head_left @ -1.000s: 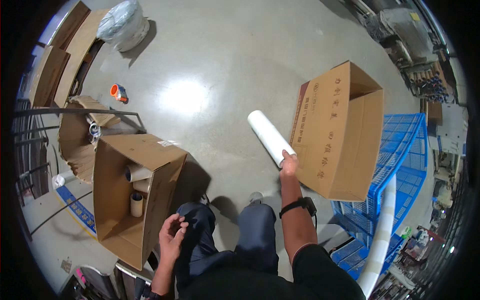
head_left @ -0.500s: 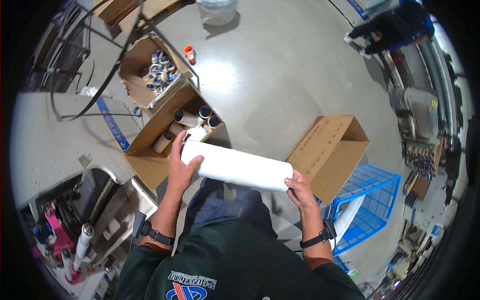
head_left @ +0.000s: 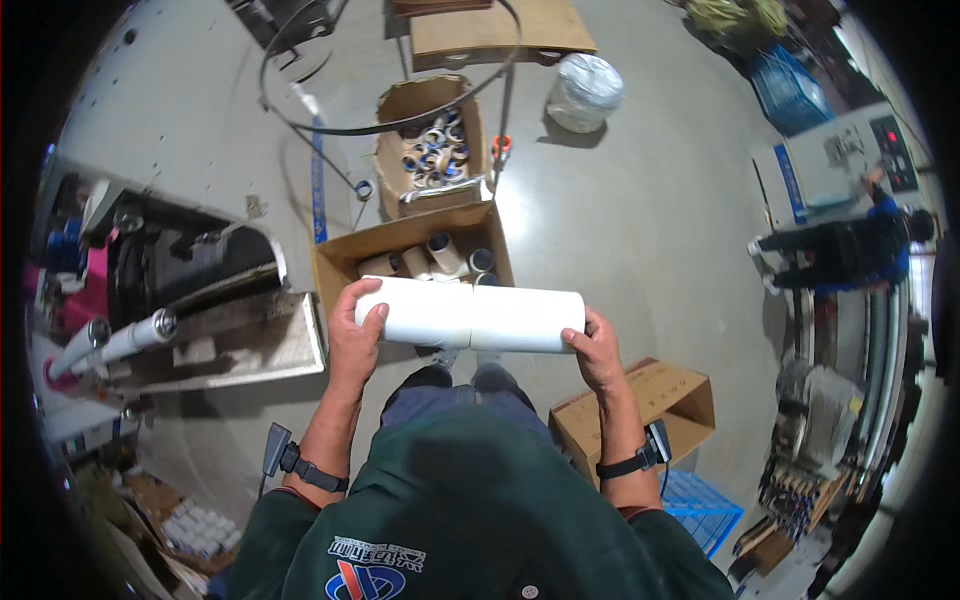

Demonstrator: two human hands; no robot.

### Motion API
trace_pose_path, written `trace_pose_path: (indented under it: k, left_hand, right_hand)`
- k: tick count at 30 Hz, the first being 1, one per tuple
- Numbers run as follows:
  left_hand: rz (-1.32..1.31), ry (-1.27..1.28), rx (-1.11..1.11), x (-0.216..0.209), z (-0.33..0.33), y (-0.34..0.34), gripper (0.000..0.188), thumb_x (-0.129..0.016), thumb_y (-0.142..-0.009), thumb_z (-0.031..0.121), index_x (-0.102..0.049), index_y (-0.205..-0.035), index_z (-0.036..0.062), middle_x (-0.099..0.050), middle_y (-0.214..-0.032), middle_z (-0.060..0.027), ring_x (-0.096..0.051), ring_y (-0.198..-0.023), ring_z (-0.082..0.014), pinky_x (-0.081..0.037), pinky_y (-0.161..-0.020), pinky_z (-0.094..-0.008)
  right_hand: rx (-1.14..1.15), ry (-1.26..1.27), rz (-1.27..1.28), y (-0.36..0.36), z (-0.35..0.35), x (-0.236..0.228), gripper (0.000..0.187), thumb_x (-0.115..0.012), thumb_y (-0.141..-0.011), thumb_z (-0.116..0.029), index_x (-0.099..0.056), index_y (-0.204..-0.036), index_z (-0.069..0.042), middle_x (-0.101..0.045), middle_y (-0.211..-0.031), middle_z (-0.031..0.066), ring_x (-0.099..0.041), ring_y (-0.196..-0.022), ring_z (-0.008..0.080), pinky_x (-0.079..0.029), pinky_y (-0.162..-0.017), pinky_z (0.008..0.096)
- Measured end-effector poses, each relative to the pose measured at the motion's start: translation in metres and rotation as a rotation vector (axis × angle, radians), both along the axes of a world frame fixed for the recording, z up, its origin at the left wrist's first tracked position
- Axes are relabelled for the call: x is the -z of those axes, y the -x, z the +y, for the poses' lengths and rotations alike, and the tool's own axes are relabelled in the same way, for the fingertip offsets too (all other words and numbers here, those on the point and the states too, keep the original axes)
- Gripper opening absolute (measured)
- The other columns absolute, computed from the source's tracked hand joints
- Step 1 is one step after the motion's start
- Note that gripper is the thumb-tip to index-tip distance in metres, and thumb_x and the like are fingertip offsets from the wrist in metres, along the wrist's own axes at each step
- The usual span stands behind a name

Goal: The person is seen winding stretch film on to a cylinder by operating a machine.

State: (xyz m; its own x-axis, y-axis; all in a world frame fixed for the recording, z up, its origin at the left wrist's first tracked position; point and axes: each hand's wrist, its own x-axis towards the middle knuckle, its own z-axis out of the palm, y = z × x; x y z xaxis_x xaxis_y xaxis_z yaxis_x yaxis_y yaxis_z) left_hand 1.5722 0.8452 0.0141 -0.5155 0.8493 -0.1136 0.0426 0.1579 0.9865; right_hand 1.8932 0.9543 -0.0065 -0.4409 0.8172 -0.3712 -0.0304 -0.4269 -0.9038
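Observation:
A thick white roll (head_left: 420,312) lies level across the front of my body, with a faint seam or band round its middle. My left hand (head_left: 357,325) is closed on its left end, thumb on the near side. At the other end, my right hand (head_left: 596,348) grips the roll, thumb over the edge. Just beyond the roll, an open cardboard box (head_left: 345,248) holds several brown tubes (head_left: 440,247); the roll hides part of this box. Straps with small dark devices are on both my wrists.
Behind that box stands a torn carton (head_left: 390,150) full of short cores. An open cardboard box (head_left: 650,405) and a blue crate (head_left: 705,510) are at my right. A machine (head_left: 200,345) stands left. Far right, a person (head_left: 840,245) works at a panel. A wrapped bundle (head_left: 585,95) sits ahead.
My view has turned left, so the box of tubes is now straight ahead. The roll has gone from slanted to nearly level, and its middle seam now shows. Both hands still hold it.

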Motion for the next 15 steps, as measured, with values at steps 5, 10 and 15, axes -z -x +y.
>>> trace_pose_path:
  k: [5,10,15]
  left_hand:
    - [0.434,-0.01,-0.085,-0.028,-0.022,-0.013,0.026,-0.063,-0.08,0.005,-0.06,-0.106,0.0038,-0.065,-0.098,-0.0122,-0.062,-0.091,-0.0214,-0.047,-0.083,-0.0312]
    - [0.745,-0.052,-0.129,-0.047,-0.027,-0.008,0.027,-0.064,-0.078,0.004,-0.061,-0.105,0.0036,-0.065,-0.096,-0.0148,-0.063,-0.089,-0.0326,-0.049,-0.081,-0.0363]
    - [0.737,-0.1,-0.368,-0.058,-0.036,0.01,0.024,-0.063,-0.08,0.004,-0.06,-0.104,0.0023,-0.064,-0.098,-0.013,-0.062,-0.09,-0.0254,-0.046,-0.084,-0.0333]
  right_hand:
    - [-0.288,-0.353,-0.245,0.027,0.028,-0.025,0.035,-0.066,-0.077,-0.022,-0.058,-0.101,0.003,-0.061,-0.091,0.0085,-0.055,-0.082,0.0166,-0.045,-0.076,0.0313]
    - [-0.441,-0.767,-0.349,0.063,0.044,-0.064,0.024,-0.065,-0.074,-0.016,-0.054,-0.087,0.002,-0.054,-0.076,0.0177,-0.055,-0.071,0.03,-0.044,-0.065,0.0367]
    - [-0.387,-0.936,-0.304,0.095,0.055,-0.076,0.024,-0.067,-0.072,-0.016,-0.051,-0.079,0.001,-0.05,-0.07,0.017,-0.051,-0.063,0.0328,-0.041,-0.058,0.0391]
